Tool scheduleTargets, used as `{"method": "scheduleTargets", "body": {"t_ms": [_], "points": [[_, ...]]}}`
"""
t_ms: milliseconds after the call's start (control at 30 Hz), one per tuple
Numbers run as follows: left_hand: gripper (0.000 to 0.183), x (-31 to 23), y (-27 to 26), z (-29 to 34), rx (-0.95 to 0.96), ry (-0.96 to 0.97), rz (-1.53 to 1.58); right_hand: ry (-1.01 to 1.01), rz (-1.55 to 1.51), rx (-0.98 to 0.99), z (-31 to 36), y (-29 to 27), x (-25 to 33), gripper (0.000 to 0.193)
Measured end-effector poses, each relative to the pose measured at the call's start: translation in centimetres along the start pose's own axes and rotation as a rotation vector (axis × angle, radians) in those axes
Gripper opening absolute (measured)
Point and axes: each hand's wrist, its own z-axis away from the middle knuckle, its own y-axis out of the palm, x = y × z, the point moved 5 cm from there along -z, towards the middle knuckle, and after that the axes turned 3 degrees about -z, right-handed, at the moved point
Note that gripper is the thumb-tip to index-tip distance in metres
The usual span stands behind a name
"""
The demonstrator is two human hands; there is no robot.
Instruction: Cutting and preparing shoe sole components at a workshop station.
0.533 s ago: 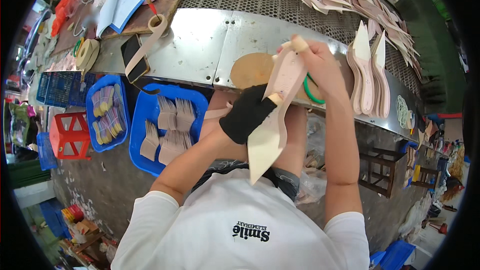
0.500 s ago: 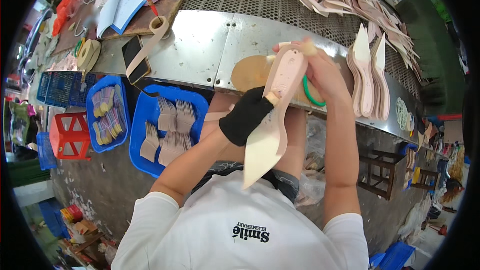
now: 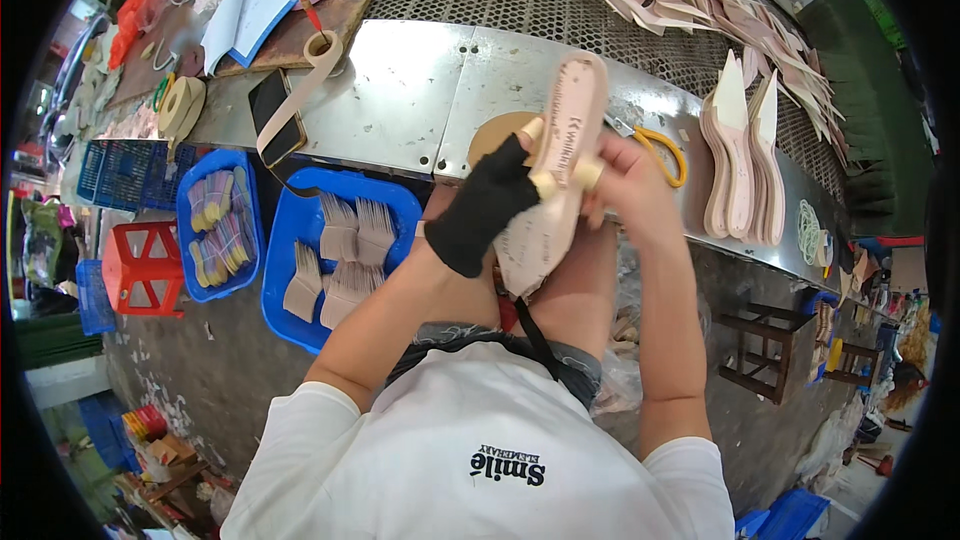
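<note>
Insole [image 3: 562,155] at frame centre, wide end low, above the lap. Left hand [image 3: 485,202], black fingerless glove, pinching its left edge. Right hand [image 3: 638,188] half curled at its right edge, blurred; can't tell if it grips. Scissors [image 3: 640,133] on bench [image 3: 390,90], right of centre; insole stacks [image 3: 728,160] farther right. Blue tub [image 3: 285,225] left.

Insole [image 3: 566,140] pale pink, dark markings along it. Left hand [image 3: 480,202]: black glove [image 3: 468,230]. Near bench [image 3: 390,90] front edge, scissors' handles [image 3: 678,162] yellow-orange. Basin [image 3: 277,260] blue.
</note>
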Motion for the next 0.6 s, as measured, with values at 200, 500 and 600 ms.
{"method": "scheduleTargets", "body": {"t_ms": [200, 500, 600], "points": [[0.066, -0.4, -1.5, 1.3, 0.089, -0.107, -0.078, -0.057, 0.021, 0.008, -1.7, -1.5, -0.2, 0.023], [0.053, 0.7, -1.8, 2.8, 0.187, -0.247, -0.187, -0.287, 0.059, -0.223, -3.6, -5.0, 1.0, 0.026], [0.028, -0.6, -0.2, 2.1, 0.044, 0.123, -0.777, -0.574, 0.382, -0.401, -1.9, -1.6, 1.3, 0.04]]}}
